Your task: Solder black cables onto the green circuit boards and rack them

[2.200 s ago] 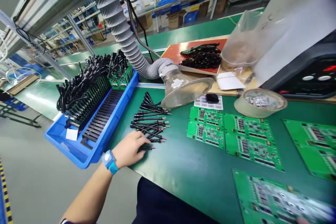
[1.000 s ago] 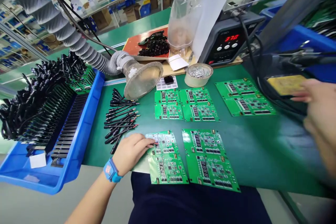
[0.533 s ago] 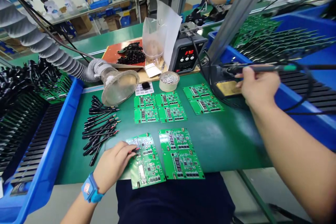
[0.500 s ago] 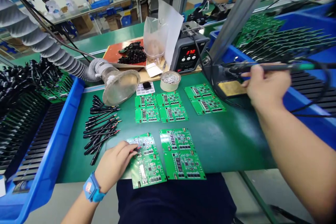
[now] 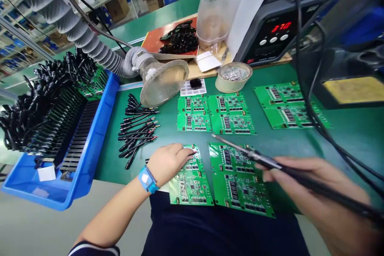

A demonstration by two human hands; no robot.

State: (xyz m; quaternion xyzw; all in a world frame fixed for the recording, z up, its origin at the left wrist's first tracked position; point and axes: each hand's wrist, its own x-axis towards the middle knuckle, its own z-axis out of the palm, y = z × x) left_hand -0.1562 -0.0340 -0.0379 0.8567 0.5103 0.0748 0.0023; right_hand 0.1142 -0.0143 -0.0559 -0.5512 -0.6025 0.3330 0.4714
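My left hand (image 5: 166,164) rests at the upper left of a green circuit board (image 5: 192,186) near the table's front edge. Its fingers pinch a short black cable (image 5: 147,161), whose red wire end meets the board; most of it is hidden under the palm. In my right hand (image 5: 327,174) is a soldering iron (image 5: 267,161), its tip pointing left, above the gap between the board rows. Beneath the iron lies a second circuit board (image 5: 244,190) with digit displays. Loose black cables (image 5: 135,136) lie in a pile to the left of my left hand.
More circuit boards (image 5: 231,114) lie farther back. Behind them stand a round tin (image 5: 232,82), a fume extractor hood (image 5: 163,82) and a soldering station (image 5: 279,34) reading 370. A yellow sponge (image 5: 354,90) sits at right. A blue bin (image 5: 87,168) of wired boards stands left.
My right hand has brought the soldering iron from the holder area at right down and left over the boards. My left hand stays at the same board. The view has shifted.
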